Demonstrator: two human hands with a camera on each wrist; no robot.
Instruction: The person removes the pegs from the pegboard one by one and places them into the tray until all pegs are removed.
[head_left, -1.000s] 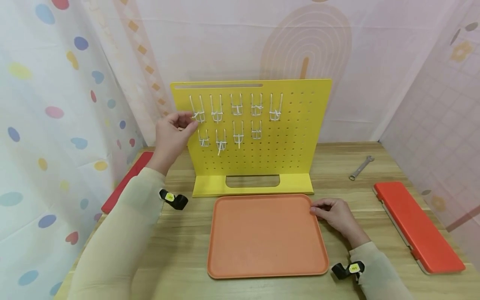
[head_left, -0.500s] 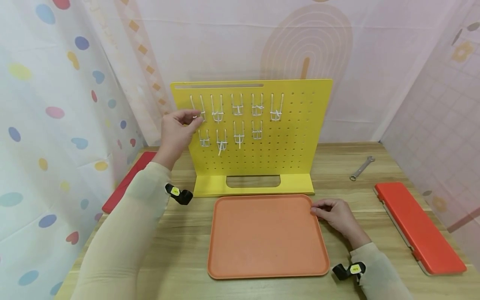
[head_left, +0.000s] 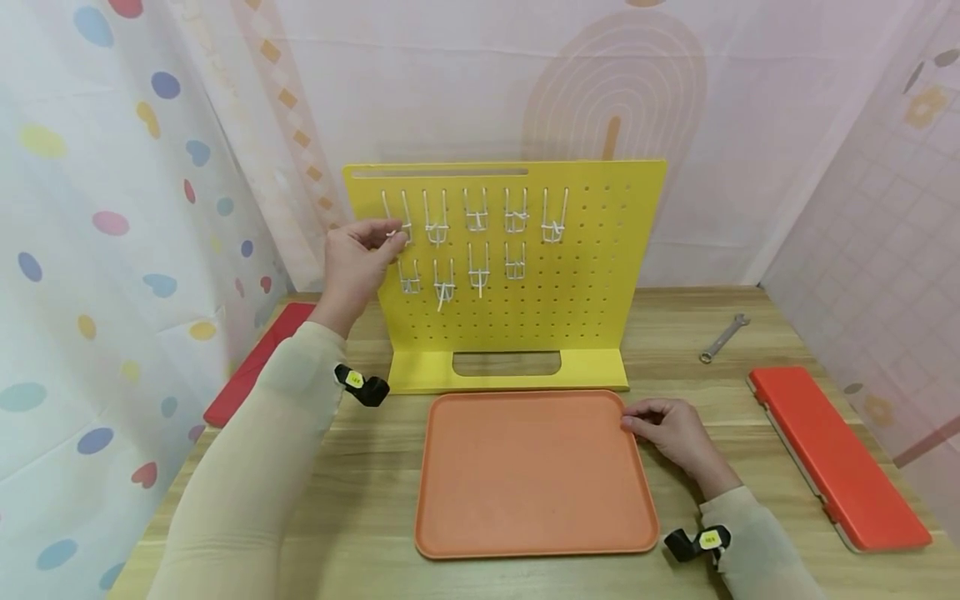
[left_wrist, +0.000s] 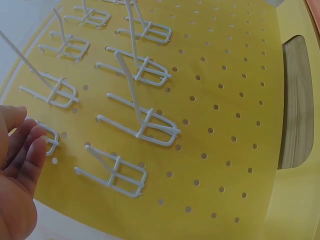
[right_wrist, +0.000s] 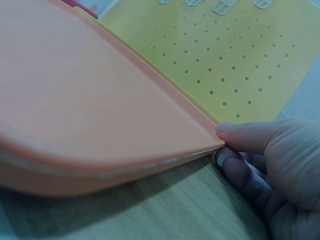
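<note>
A yellow pegboard (head_left: 581,292) stands upright on its base, with several white wire hooks (head_left: 516,221) hung in two rows at its left and middle. My left hand (head_left: 356,260) is at the top-left hook (left_wrist: 52,141), thumb and fingers pinching its outer end and hiding part of it. In front of the board lies an orange tray (head_left: 536,475) with nothing on it. At the tray's far right corner, my right hand (head_left: 675,433) pinches the rim, thumb above and fingertips below, as the right wrist view shows.
A wrench (head_left: 723,337) lies at the back right of the wooden table (head_left: 360,500). Nearer on that side is a red case (head_left: 836,458). Another red flat object (head_left: 258,362) lies at the left, partly behind my sleeve. Patterned curtains (head_left: 465,83) enclose the table.
My left hand has moved slightly to the right and up at the top-left hook, then stayed nearly still. My right hand and the tray have not visibly moved.
</note>
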